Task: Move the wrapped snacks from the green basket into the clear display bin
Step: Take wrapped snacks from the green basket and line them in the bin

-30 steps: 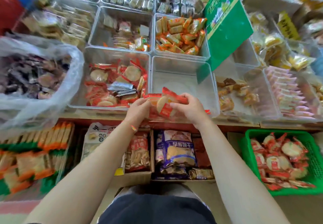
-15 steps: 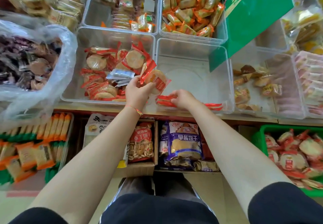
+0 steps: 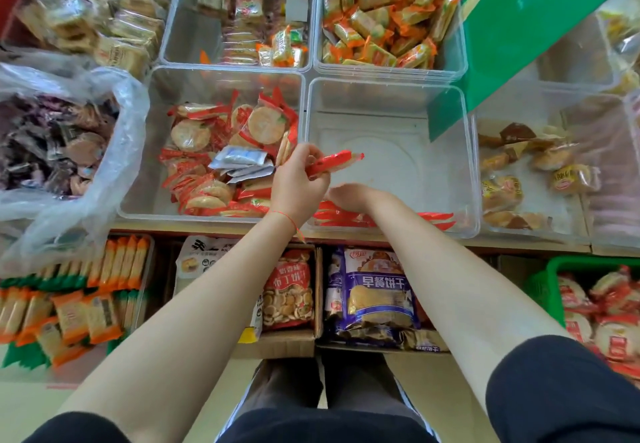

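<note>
The clear display bin (image 3: 398, 96) sits at the centre of the shelf, its floor mostly bare. Red-wrapped snacks (image 3: 346, 217) stand on edge along its near wall. My left hand (image 3: 298, 183) hovers over the bin's left rim, shut on one red-wrapped round snack (image 3: 336, 163) held edge-on. My right hand (image 3: 349, 197) is lower, just inside the near wall, fingers curled onto the standing snacks and partly hidden by the left hand. The green basket (image 3: 543, 280) is at the lower right edge, holding several of the same wrapped snacks (image 3: 609, 307).
The bin to the left (image 3: 145, 152) holds similar round red-wrapped crackers. A green sign (image 3: 536, 27) overhangs the display bin's back right corner. A loose plastic bag (image 3: 114, 152) bulges at left. Boxes of biscuit packs (image 3: 377, 297) sit under the shelf.
The hands split the stack: my right hand went down to the bin's near wall with snacks, and my left hand kept one, turning it edge-on over the bin's left rim. The camera moved closer.
</note>
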The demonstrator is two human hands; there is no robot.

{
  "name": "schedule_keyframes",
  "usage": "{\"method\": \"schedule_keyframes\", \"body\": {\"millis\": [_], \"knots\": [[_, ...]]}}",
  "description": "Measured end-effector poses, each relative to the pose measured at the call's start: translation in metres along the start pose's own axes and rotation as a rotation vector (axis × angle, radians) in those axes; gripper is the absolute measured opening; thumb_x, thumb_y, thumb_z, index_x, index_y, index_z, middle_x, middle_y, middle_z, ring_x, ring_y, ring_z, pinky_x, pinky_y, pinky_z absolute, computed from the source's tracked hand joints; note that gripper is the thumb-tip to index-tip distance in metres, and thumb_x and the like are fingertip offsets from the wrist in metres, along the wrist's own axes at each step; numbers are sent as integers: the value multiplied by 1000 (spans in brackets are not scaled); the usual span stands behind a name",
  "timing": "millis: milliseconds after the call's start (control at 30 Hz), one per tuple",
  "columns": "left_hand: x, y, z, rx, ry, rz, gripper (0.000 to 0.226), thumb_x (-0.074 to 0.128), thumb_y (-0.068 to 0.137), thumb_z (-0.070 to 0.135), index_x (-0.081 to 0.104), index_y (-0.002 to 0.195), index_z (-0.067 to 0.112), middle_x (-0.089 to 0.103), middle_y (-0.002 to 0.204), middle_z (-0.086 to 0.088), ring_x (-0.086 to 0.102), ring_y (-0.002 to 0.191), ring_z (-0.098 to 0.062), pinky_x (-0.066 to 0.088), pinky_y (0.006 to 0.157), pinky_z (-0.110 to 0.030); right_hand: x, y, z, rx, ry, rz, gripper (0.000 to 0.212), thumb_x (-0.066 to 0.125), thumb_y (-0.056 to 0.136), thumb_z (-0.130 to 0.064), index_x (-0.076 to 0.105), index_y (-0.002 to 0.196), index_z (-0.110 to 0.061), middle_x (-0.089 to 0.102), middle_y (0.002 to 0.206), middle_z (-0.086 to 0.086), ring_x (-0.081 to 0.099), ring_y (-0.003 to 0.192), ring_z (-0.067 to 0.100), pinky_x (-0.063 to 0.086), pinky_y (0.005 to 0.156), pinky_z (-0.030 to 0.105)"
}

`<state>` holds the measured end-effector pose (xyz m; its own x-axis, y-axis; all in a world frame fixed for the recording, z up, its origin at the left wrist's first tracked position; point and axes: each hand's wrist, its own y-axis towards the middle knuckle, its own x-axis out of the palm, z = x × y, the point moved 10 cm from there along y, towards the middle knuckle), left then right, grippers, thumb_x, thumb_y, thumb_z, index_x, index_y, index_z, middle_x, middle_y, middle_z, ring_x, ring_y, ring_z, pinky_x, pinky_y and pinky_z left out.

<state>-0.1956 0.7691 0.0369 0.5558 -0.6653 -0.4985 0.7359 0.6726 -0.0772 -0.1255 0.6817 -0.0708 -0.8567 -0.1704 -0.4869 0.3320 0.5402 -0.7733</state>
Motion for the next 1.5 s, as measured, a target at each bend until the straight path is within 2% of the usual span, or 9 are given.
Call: {"method": "schedule_keyframes", "body": {"millis": [200,333,533,667,767,900,1067,1267,1500], "knots": [[36,12,11,108,356,-118,32,52,89,5,56,119,16,68,101,-6,63,90,-29,44,69,-30,-9,-9,17,19,-53,-32,40,32,103,-34,63,106,-9,66,108,9,61,104,29,43,82,34],[75,24,4,134,683,-298,38,42,86,-2,55,118,16,64,107,-10,60,97,-35,47,72,-38,-33,-22,55,51,106,118,29,44,98,-20,66,104,-2,67,106,14,61,105,35,48,73,33],[109,18,-26,-48,936,-630,29,43,91,7,58,116,7,59,117,-15,58,108,-35,49,87,-42,-50,-28,80,9,84,232,38,40,97,-20,61,129,-15,58,134,5,52,122,24,42,98,33],[113,11,-29,-81,1068,-747,21,43,91,6,62,97,9,64,112,-13,57,91,-29,48,76,-36,-47,-27,83,-16,82,215,38,41,96,-20,61,127,-18,58,135,2,52,124,22,41,100,33],[114,10,-30,-114,1076,-766,16,42,92,8,57,87,10,65,110,-12,55,86,-27,47,74,-35,-44,-28,86,-15,69,207,35,42,95,-21,63,123,-19,60,130,2,54,121,22,43,99,34],[118,6,-27,-116,1009,-764,41,38,94,25,49,133,16,57,132,-11,55,117,-31,46,92,-41,-45,-33,86,-26,53,221,36,42,96,-20,63,124,-18,61,129,3,55,118,21,44,97,35],[115,3,-19,-60,1008,-659,40,36,93,30,52,128,17,58,126,-12,54,115,-32,41,86,-40,-52,-44,84,-49,54,277,36,41,96,-18,62,125,-17,61,129,4,56,116,21,45,95,33],[104,-9,63,203,631,-220,27,45,91,29,65,104,17,67,98,-4,61,90,-27,46,71,-33,-100,-129,86,-195,220,887,26,44,96,-8,69,102,-9,65,104,4,58,95,17,49,80,29],[214,-87,141,355,514,-495,25,45,94,27,67,105,21,68,99,-3,63,90,-26,50,73,-32,-76,-249,217,78,347,1194,19,48,89,-4,67,87,-7,63,92,5,57,83,24,47,66,35]]}}
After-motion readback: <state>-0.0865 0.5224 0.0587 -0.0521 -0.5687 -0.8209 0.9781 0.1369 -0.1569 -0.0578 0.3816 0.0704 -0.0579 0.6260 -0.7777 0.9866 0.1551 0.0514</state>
